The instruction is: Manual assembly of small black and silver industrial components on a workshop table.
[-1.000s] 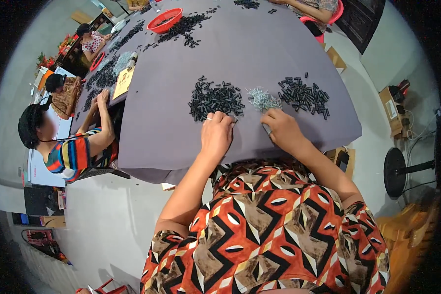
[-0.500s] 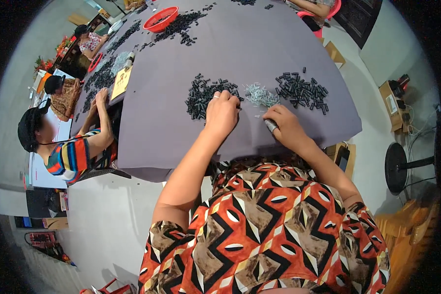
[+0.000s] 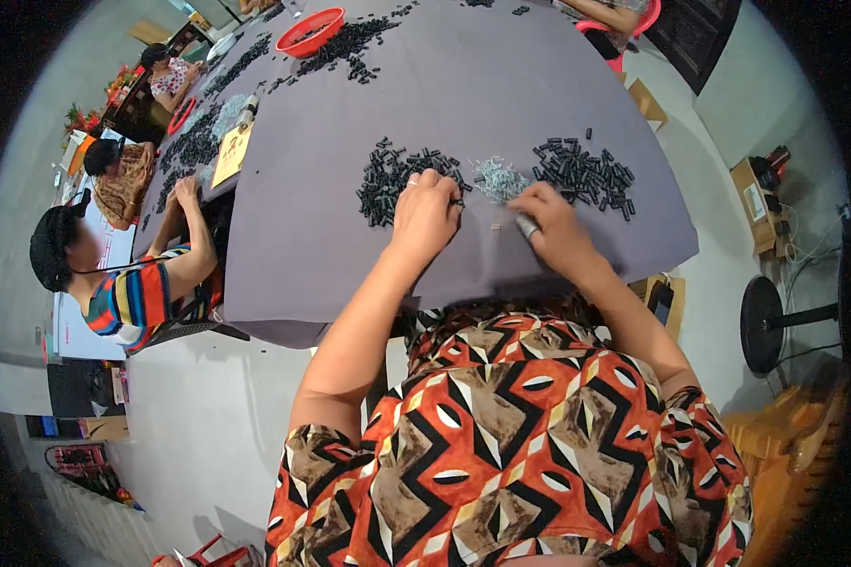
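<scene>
My left hand point(image 3: 425, 213) rests at the right edge of a pile of short black cylinders point(image 3: 380, 194), its fingers curled and drawn together; what they grip is hidden under them. Right of that lies a small heap of thin, clear pieces point(image 3: 497, 178). My right hand point(image 3: 556, 231) is over the near right edge of this heap, slightly blurred, with fingers bent together around something too small to make out. A grey wrap point(image 3: 527, 225) covers one of its fingers. A second pile of black cylinders point(image 3: 584, 175) sits beyond it to the right.
A grey cloth covers the table point(image 3: 321, 208). Farther back stands a red basket point(image 3: 310, 34) beside more black cylinders point(image 3: 345, 49). At left, a person in a striped shirt point(image 3: 147, 298) works near a yellow card point(image 3: 231, 156). A black stand point(image 3: 766, 312) is on the floor at right.
My right hand has shifted slightly right and up, blurring as it moves along the clear heap. My left hand has barely moved.
</scene>
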Available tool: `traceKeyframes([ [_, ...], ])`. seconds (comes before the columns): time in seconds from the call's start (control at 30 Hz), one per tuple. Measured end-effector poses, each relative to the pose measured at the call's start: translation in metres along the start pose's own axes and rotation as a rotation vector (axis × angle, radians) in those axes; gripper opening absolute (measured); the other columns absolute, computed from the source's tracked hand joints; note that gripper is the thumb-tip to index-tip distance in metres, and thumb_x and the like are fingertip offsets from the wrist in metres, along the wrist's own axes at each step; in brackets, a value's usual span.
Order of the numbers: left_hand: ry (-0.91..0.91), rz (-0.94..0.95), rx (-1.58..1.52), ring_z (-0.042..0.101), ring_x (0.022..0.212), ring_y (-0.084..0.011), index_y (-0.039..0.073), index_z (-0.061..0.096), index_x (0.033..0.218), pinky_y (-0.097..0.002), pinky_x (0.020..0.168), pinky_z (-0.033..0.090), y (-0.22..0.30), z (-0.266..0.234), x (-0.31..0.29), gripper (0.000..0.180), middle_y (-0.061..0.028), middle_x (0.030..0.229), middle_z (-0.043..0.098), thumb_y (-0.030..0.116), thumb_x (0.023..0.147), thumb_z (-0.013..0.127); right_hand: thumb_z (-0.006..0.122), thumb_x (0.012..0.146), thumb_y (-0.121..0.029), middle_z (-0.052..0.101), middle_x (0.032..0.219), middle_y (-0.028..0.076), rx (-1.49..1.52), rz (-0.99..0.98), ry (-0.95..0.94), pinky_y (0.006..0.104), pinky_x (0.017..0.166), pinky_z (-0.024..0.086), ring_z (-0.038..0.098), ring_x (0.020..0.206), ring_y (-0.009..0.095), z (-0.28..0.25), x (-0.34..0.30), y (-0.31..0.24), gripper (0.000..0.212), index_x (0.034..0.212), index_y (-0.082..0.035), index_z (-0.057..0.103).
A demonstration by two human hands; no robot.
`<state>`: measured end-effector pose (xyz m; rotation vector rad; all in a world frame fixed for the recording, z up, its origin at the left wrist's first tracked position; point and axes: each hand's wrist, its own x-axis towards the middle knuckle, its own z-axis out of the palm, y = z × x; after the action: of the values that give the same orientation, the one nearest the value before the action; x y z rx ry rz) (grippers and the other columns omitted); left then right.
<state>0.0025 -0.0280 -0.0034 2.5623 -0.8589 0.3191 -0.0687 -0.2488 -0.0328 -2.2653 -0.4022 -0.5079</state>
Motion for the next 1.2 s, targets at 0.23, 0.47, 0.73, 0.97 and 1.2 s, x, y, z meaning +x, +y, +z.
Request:
traceKeyframes([
  [0.23, 0.198, 0.001, -0.085, 0.06, 0.08, -0.0271, 0.003, 0.061, 0.096, -0.0372, 0.074, 0.049, 0.001, -0.007, -0.019, 0.011, -0.0097, 0.084, 0.063, 0.008, 0.087, 0.062, 0.058, 0.076, 0.001, 0.057, 0.099, 0.011, -0.116, -0.03, -0.054, 0.0378, 0.08, 0.049, 0.059, 0.092, 0.031, -0.01, 0.012, -0.01, 0.025, 0.099, -0.005, 0.064],
  [0.47, 0.029, -0.42, -0.943, 0.052, 0.068, -0.0049, 0.0, 0.062, 0.105, -0.0219, 0.062, 0.045, 0.01, 0.004, -0.072, 0.014, 0.0016, 0.079, 0.064, 0.008, 0.095, 0.056, 0.061, 0.076, -0.001, 0.057, 0.097, 0.011, -0.063, -0.047, -0.131, 0.0389, 0.079, 0.049, 0.059, 0.093, 0.031, 0.009, 0.007, -0.014, 0.022, 0.097, -0.005, 0.063],
  [0.73, 0.041, -0.418, -0.948, 0.05, 0.066, -0.0034, -0.001, 0.063, 0.102, -0.0202, 0.059, 0.041, 0.02, 0.013, -0.08, 0.013, 0.0023, 0.076, 0.062, 0.008, 0.093, 0.059, 0.063, 0.067, 0.003, 0.055, 0.094, 0.012, -0.086, -0.058, -0.19, 0.0431, 0.078, 0.049, 0.057, 0.094, 0.034, 0.013, 0.012, -0.019, 0.026, 0.091, -0.004, 0.055],
  [0.97, 0.012, -0.412, -0.915, 0.049, 0.065, -0.0036, 0.0, 0.062, 0.099, -0.0206, 0.059, 0.041, 0.022, 0.009, -0.078, 0.011, 0.0028, 0.074, 0.06, 0.008, 0.092, 0.059, 0.061, 0.072, 0.004, 0.058, 0.097, 0.013, -0.08, -0.065, -0.212, 0.0399, 0.08, 0.049, 0.06, 0.093, 0.033, 0.012, 0.012, -0.019, 0.025, 0.096, -0.002, 0.055],
  [1.2, 0.011, -0.447, -1.106, 0.056, 0.07, -0.006, 0.0, 0.06, 0.104, -0.0213, 0.066, 0.047, 0.023, 0.012, -0.076, 0.012, -0.0011, 0.084, 0.068, 0.007, 0.095, 0.056, 0.059, 0.074, 0.006, 0.064, 0.09, 0.012, 0.249, 0.067, -0.091, 0.0329, 0.075, 0.052, 0.065, 0.084, 0.024, 0.014, 0.011, -0.003, 0.029, 0.103, 0.0, 0.06],
])
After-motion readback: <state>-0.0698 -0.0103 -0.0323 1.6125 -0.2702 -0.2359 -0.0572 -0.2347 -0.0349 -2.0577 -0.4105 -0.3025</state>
